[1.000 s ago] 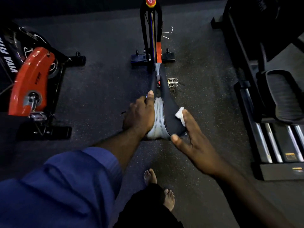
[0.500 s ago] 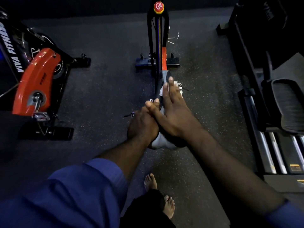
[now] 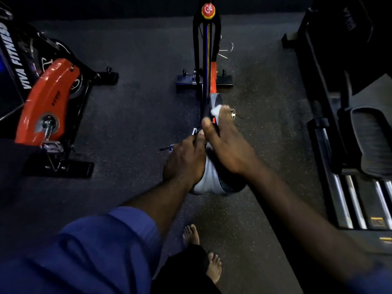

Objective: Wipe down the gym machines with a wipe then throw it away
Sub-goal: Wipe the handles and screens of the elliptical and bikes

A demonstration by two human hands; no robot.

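Note:
A spin bike stands straight ahead, its black-and-grey saddle (image 3: 209, 183) right below me and its frame (image 3: 206, 60) running away to a red knob (image 3: 208, 10). My left hand (image 3: 184, 160) grips the saddle's left side. My right hand (image 3: 229, 145) lies along the saddle's narrow front, pressing a white wipe (image 3: 216, 110) under its fingertips near the nose. Most of the wipe is hidden beneath the fingers.
A second bike with an orange flywheel cover (image 3: 46, 102) stands at the left. An elliptical or treadmill with black pedals (image 3: 369, 141) and metal rails fills the right side. My bare feet (image 3: 192, 234) stand on dark rubber flooring behind the saddle.
My right hand has slid with the wipe from the saddle's wide rear right edge forward along the top to its nose. The left hand has kept its grip.

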